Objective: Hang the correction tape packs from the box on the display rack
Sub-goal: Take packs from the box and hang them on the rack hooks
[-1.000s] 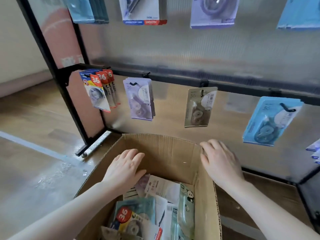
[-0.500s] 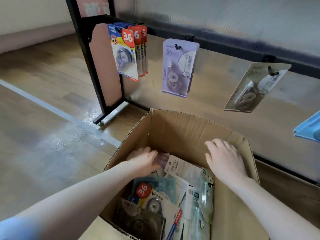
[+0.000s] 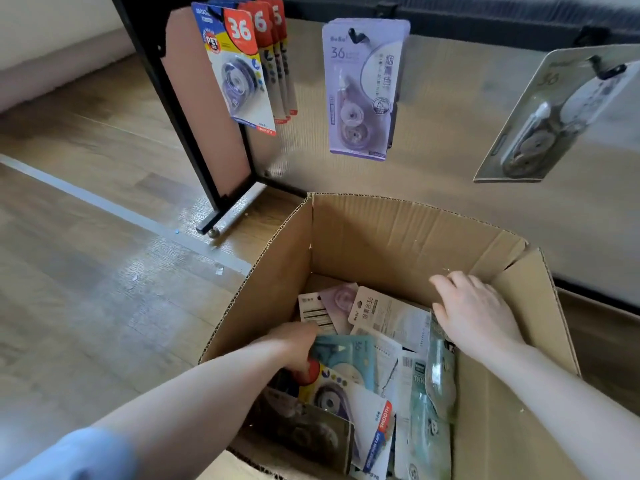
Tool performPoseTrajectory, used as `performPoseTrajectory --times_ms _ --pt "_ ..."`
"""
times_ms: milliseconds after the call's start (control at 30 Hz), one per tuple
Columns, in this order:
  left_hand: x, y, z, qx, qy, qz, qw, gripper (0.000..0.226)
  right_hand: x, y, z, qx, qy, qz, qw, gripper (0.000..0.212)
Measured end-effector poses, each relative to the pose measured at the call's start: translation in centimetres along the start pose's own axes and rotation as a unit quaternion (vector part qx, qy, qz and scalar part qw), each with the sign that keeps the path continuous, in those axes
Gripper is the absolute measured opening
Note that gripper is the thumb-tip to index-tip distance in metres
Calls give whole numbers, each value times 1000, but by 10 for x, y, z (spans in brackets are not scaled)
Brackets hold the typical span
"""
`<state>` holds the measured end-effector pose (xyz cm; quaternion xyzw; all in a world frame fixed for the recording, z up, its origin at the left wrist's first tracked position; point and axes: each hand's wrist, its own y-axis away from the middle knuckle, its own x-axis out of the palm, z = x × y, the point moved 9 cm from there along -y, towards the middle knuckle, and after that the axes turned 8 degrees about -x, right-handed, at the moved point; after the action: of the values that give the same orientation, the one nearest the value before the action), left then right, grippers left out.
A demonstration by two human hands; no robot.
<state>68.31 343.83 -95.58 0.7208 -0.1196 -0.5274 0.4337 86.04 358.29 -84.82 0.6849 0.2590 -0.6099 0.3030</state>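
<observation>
Cardboard box [image 3: 519, 341] step, picking: left hand [image 3: 294, 344] down on yellow pack [image 3: 346, 400] at seven o'clock, grip unclear; right hand [image 3: 474, 313] spread; next needs firm pinch.

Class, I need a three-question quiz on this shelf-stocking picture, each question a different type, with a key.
1. True or false: the left hand is inside the box.
2. What colour is the pack hanging just right of the red-topped packs? A green, B purple, C orange.
3. Fill in: the right hand is at the box's ____ wall, right or left.

Key: 1 true; 2 B; 3 right.
</observation>
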Motion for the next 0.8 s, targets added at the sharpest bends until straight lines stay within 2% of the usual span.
performPoseTrajectory --times_ms 133,233,333,400,500,600,667,800 --pt "-4 -2 0 6 28 27 999 38 1 1 0 2 -22 -1 1000 28" --pt "-6 -2 -1 15 143 58 988 27 3 1 0 1 -25 5 1000 28" --pt "-9 0 -4 9 330 87 940 27 4 2 -1 5 -32 9 999 27" --pt "-13 2 -3 -3 406 71 911 23 4 2 -2 9 -36 11 999 26" --pt "-14 6 -5 -3 372 48 927 22 4 4 -2 10 -39 13 999 26" --pt "3 12 -10 -7 344 148 927 32 4 5 -4 11 -34 14 999 27" --pt "9 13 -7 -22 326 183 927 43 5 5 -4 12 -30 16 999 27" --pt "-3 10 -2 -30 333 134 933 36 6 5 -4 14 -26 21 999 26"
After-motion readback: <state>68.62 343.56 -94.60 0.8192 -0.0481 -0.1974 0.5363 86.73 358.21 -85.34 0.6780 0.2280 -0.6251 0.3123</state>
